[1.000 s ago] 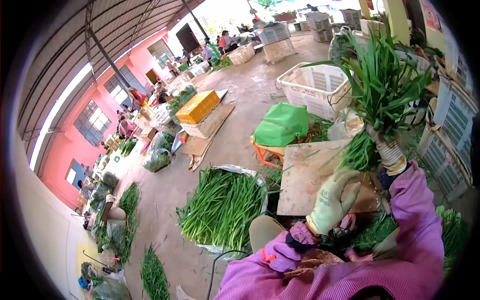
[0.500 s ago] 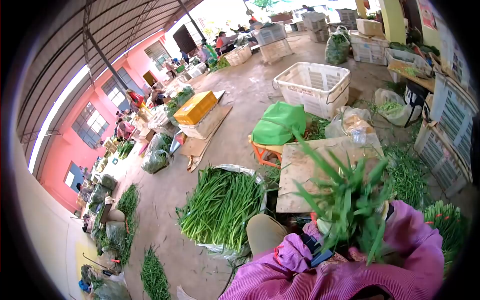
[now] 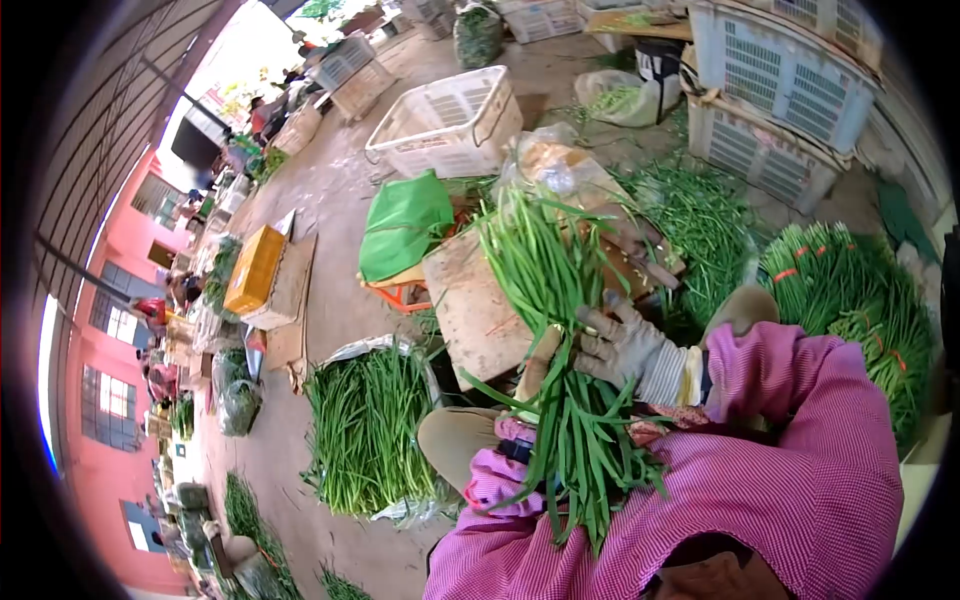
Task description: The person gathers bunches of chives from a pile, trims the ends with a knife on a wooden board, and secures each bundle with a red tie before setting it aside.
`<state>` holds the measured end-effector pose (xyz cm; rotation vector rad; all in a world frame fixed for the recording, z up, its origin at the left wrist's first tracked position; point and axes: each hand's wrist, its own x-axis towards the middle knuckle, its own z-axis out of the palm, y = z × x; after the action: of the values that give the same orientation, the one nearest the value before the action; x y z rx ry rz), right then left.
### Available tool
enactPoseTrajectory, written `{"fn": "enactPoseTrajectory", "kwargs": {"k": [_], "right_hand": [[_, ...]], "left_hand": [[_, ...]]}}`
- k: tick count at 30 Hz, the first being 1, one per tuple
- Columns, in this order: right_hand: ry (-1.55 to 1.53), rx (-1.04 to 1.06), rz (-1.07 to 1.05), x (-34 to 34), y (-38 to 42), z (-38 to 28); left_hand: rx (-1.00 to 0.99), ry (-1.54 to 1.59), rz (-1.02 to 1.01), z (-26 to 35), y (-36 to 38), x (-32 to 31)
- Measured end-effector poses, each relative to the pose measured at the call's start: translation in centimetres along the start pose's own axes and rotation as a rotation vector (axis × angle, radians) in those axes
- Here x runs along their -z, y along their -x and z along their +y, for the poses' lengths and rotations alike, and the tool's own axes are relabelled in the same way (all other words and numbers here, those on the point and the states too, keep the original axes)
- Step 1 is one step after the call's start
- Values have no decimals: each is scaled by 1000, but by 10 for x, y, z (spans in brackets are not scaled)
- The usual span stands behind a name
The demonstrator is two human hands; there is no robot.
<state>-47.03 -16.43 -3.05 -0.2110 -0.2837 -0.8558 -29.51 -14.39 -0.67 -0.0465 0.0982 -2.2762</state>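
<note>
A long bunch of green leafy stalks, like garlic chives (image 3: 545,265), lies across my lap and over the board. My left hand (image 3: 538,368), gloved, is wrapped round the middle of it, partly hidden by leaves. Just to the right, my right hand (image 3: 625,348), in a pale glove, has its fingers spread beside the stalks; its fingertips are close to or touching them. The leaf ends hang down over my pink checked clothing. Under the far end of the bunch is a worn wooden board (image 3: 470,300).
A lined basket of loose green stalks (image 3: 375,425) stands at my left knee. Tied bunches (image 3: 815,270) lie at my right, loose greens (image 3: 700,215) beyond. A green cloth (image 3: 405,225) covers a stool; a white crate (image 3: 445,125) stands behind. Stacked crates (image 3: 775,85) rise at upper right.
My view has turned to the right. The bunch, blurred and upright before, now lies lengthwise across the board and my lap. My right hand has come into view with its fingers spread.
</note>
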Motion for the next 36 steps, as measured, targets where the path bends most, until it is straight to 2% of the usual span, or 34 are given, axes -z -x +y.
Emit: {"fn": "enactPoseTrajectory", "kwargs": {"k": [1,2,3,4,6,7,8,10,12,13,14,15,17,18,19,20,22,23,24,25,26,27,28,30,31,34,36], "right_hand": [[75,14,140,-9,5,3],[148,25,280,-20,11,5],[140,33,286,-22,14,4],[975,86,74,-22,12,-3],[2614,160,-471,-24,5,-18],[2588,223,-286,-32,-1,-27],[2552,281,-102,-40,-12,-36],[2253,329,499,-42,-45,-59],[1981,179,594,3,-74,-86],[1974,181,606,4,-80,-87],[1867,-152,594,2,-87,-85],[1728,-474,571,3,-90,-83],[1598,-491,552,49,-96,-76],[1475,-508,526,67,-98,-73],[1682,-256,519,37,-90,-81],[2286,-278,497,70,-109,-99],[1721,269,753,113,-112,-153],[1300,169,984,57,-104,-154],[1304,165,985,67,-111,-152],[1352,62,793,83,-117,-149],[1381,-40,604,67,-120,-135],[1972,-82,427,52,-111,-115],[2545,-132,174,-4,-101,-76],[2404,-406,205,-30,-96,-46],[2277,-796,433,-80,-100,-38],[2165,-907,455,-25,-106,-31],[2211,-900,459,-11,-102,-22]], "left_hand": [[10,4,11,4,5,-3],[-23,-296,183,8,10,-6],[-55,-599,351,9,16,-7],[-48,-599,359,17,24,10],[-394,-1891,152,38,45,56],[-97,-1589,203,28,48,12],[-69,-1310,370,17,56,-7],[33,-904,244,23,79,5],[210,-1942,-339,108,122,83],[26,-1557,-190,86,145,84],[109,-1287,7,65,148,30],[72,-1278,-39,59,150,25],[35,-1265,-84,56,156,22],[147,-1614,-99,57,162,20],[268,-1960,-111,58,169,18],[265,-1953,-102,58,176,15],[349,-1716,100,53,188,3],[368,-1692,308,44,186,-8],[366,-1688,306,42,185,-10],[377,-1714,328,40,184,-10],[396,-1738,352,35,180,-19],[467,-1664,466,30,177,-32],[472,-1657,464,28,174,-37],[546,-1799,674,25,169,-46],[419,-1591,775,2,145,-73],[471,-1641,798,4,155,-70],[442,-1676,866,-1,157,-74]]}}
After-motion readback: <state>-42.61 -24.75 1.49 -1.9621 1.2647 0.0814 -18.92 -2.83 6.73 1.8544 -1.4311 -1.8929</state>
